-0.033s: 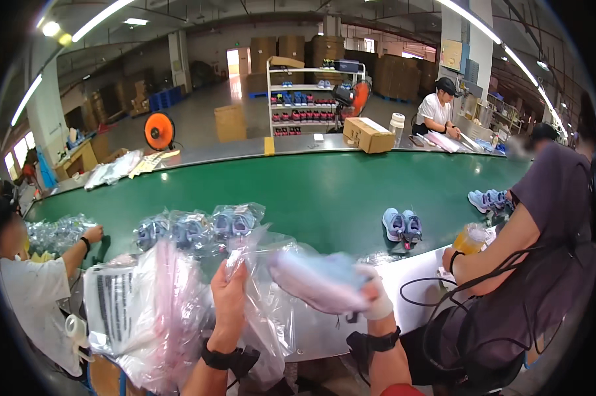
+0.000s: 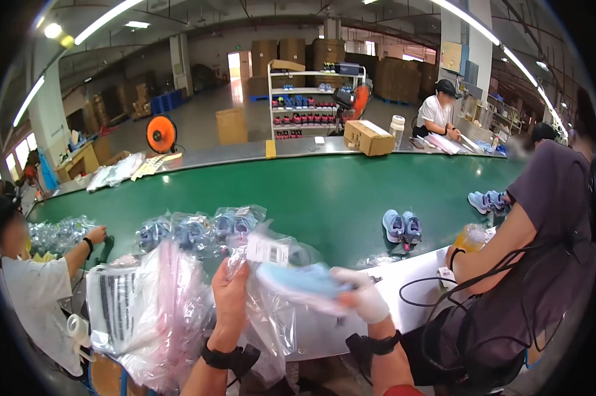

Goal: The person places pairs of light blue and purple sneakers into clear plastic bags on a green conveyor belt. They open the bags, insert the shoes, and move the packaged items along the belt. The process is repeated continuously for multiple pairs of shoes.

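Observation:
My left hand (image 2: 230, 290) pinches the rim of a clear plastic bag (image 2: 271, 330) that hangs down in front of me. A white label (image 2: 267, 251) shows near the bag's top. In my right hand (image 2: 369, 298), which has a pale covering over part of it, is a light blue shoe (image 2: 298, 280), smeared by motion. Its far end lies at the bag's mouth; whether it is inside I cannot tell. Beside my left hand lies a thick stack of clear and pinkish plastic bags (image 2: 153, 310). Several bagged blue shoes (image 2: 192, 231) sit just beyond it.
A green conveyor belt (image 2: 311, 185) runs across, with a pair of blue shoes (image 2: 402, 227) on its near side. Co-workers sit left (image 2: 31, 277) and right (image 2: 509, 264); black cables (image 2: 436, 284) loop near the right one. A cardboard box (image 2: 368, 137) stands on the far ledge.
The shoe has turned, showing more light blue and less pale pink underside, and has shifted slightly left and down. My right hand has rolled with it. The bag's labelled flap has come into view.

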Motion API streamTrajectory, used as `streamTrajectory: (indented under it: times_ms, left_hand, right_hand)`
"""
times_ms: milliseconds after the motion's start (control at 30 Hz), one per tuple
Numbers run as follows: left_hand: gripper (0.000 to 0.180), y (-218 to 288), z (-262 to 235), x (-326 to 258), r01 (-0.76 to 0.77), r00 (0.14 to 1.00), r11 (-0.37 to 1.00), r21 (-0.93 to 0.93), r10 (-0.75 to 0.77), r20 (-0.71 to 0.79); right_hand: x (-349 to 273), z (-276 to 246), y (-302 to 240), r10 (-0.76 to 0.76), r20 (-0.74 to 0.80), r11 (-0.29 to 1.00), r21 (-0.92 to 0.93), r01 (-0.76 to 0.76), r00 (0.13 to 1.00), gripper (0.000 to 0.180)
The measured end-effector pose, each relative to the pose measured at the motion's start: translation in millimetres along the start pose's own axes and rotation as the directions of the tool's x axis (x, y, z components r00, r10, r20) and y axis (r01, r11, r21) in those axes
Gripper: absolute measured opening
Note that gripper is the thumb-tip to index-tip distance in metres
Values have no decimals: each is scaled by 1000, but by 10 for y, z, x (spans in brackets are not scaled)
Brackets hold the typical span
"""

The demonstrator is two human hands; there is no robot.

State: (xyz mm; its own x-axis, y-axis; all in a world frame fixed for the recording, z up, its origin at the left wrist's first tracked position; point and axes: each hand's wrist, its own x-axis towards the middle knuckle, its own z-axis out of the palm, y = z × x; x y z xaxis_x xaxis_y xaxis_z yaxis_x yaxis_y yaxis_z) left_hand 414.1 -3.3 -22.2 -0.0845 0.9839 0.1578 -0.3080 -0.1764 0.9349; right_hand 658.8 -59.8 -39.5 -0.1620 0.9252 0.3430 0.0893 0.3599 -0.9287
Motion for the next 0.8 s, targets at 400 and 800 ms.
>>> streamTrajectory:
  times_ms: [400,800]
  left_hand:
    - [16,163,588,49,-458,869,736,498,253,425]
    - [9,337,199,-543,-555,704,625,549,1,710]
  right_hand:
    - [123,811,-224,-177,524,215,-806,552,833,23]
    - [415,705,-151,171,-196,670,-695,-260,965,37]
